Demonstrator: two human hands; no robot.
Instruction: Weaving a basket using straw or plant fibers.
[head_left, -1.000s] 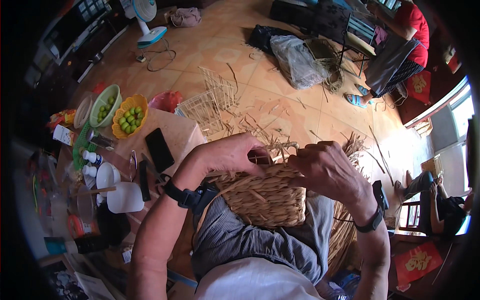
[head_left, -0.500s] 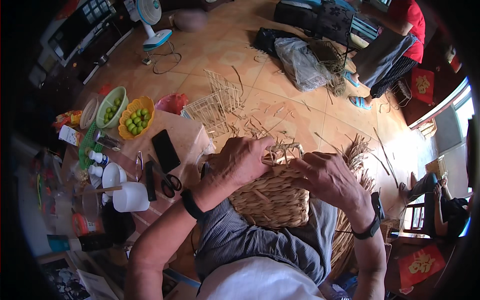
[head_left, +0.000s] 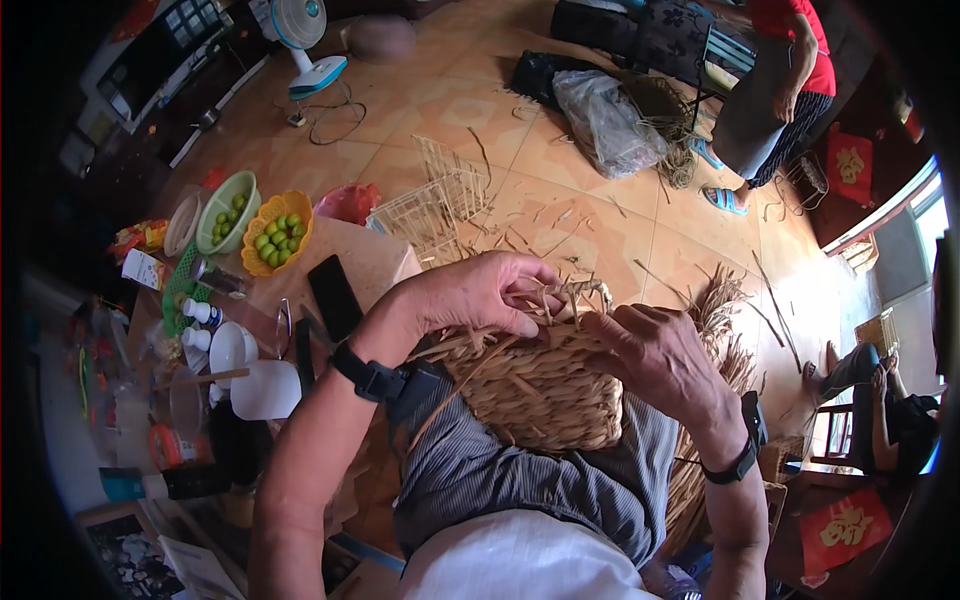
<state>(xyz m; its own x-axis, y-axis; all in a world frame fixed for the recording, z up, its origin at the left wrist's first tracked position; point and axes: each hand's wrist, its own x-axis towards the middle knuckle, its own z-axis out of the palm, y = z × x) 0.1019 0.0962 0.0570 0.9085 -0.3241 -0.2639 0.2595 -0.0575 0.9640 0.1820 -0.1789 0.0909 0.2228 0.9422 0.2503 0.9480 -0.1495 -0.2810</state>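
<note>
A woven straw basket rests on my lap, its side built of thick twisted strands. At its upper rim my left hand is closed, thumb and fingers pinching straw strands. A long loose strand trails from near that hand down across the basket's left side. My right hand is closed over the right end of the rim, its fingertips partly hidden. Between the two hands a looped piece of straw stands up from the edge.
To my left a table holds a phone, a yellow bowl of green fruit, a white cup and bottles. A straw bundle lies to the right. Beyond are a wire rack, a plastic bag and a standing person.
My left hand has turned and lifted slightly, its forearm now covering the scissors. A long strand now hangs beside it. My right hand stays at the rim. The standing person's arm has lowered.
</note>
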